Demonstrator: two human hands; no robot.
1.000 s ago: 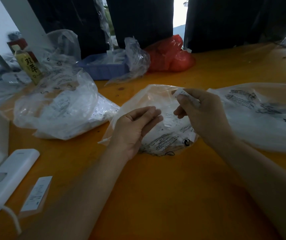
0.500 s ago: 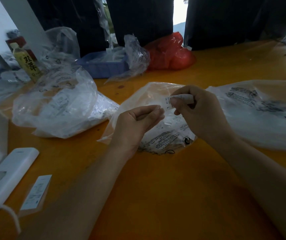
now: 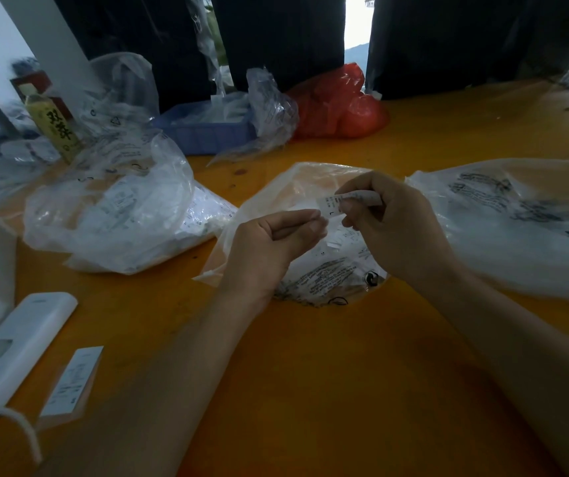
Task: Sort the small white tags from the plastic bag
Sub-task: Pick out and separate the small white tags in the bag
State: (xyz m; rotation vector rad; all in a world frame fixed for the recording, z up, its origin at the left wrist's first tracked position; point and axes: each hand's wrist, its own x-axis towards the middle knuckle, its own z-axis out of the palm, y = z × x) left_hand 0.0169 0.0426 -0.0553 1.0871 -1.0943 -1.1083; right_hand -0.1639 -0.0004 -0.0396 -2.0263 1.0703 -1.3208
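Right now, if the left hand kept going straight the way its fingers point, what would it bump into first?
Most likely the white tag that the right hand pinches: the left hand points its fingers right at it, with its fingertips about touching the tag's lower end. Depth is hard to judge here.

Orange table [image 3: 310, 390]; clear plastic bag [image 3: 310, 187] with black print; white tag [image 3: 334, 204] with black print; red bag [image 3: 338, 101]; blue tray [image 3: 203, 134].

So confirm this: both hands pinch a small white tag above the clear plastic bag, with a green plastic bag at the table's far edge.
Not quite: the head view shows that far plastic bag is red. Both hands, left and right, do pinch the small white tag above the clear plastic bag.
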